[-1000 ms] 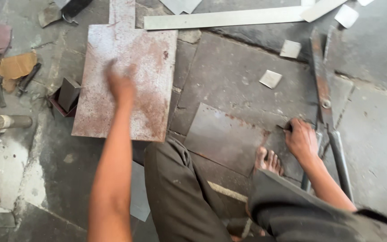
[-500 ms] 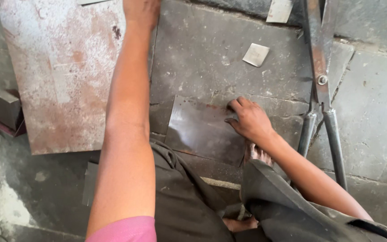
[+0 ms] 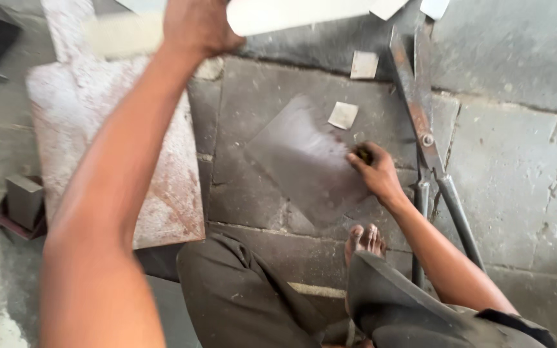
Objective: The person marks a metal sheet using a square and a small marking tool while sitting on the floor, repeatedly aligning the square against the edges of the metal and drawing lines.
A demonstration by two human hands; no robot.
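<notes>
No packages, labels, signs or screens are showing anywhere in this view. Nothing printed or boxed is lying on the floor, and no display is lighting up within the frame.

Grey stone-slab floor, cracked joints, dusty; flat daylight.

Dull grey metal sheet, pale whitish strip, rust-red blotched plate, rusty brown shears, grey stone floor
</notes>
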